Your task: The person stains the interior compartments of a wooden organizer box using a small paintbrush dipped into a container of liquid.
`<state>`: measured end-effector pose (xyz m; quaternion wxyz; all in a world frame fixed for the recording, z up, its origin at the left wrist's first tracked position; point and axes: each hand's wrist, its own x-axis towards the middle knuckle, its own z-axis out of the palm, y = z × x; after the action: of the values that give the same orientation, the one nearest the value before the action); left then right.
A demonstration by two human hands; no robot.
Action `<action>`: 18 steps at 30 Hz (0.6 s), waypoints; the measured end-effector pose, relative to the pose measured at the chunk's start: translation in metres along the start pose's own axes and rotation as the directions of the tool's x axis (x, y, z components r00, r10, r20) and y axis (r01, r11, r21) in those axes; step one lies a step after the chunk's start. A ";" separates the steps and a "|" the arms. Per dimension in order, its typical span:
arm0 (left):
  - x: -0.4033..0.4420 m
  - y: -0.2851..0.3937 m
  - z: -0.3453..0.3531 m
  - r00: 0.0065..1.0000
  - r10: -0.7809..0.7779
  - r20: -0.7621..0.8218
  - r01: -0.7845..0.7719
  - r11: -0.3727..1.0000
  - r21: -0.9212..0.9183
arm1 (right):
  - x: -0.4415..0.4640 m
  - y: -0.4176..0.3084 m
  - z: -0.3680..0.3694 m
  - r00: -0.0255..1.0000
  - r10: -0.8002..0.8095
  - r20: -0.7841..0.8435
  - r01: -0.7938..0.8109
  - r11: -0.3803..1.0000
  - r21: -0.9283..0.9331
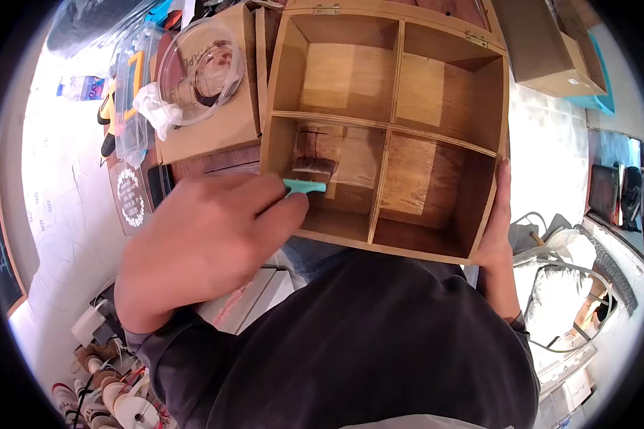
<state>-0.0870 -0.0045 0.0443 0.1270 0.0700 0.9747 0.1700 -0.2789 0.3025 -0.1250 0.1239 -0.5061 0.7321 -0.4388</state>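
Observation:
A wooden box (390,121) with a cross-shaped divider is tilted towards me, its compartments facing up. My left hand (207,229) is closed on the teal handle of a paintbrush (306,186). The dark bristles are inside the near left compartment, close to its floor; whether they touch it I cannot tell. Glossy, wet-looking patches show on the floors of the two near compartments. Along the box's right wall, my right hand (497,225) grips the outside, with its fingers partly hidden by the wood. Brass hinges (327,9) join a lid at the far edge.
Left of the box, a clear plastic tub (200,71) with brown residue rests on a cardboard box (222,136), beside crumpled white tissue (157,109). Another cardboard box (551,53) stands at the far right. Ribbon spools (132,411) lie low on the left.

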 end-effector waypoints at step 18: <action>0.007 -0.004 0.005 0.998 0.002 -0.057 0.004 0.995 0.104 | 0.000 0.000 0.000 1.000 -0.030 0.004 0.030 0.999 -0.025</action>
<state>-0.0924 -0.0051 0.0367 0.0952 0.0712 0.9855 0.1209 -0.2789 0.3026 -0.1251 0.1124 -0.5192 0.7296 -0.4306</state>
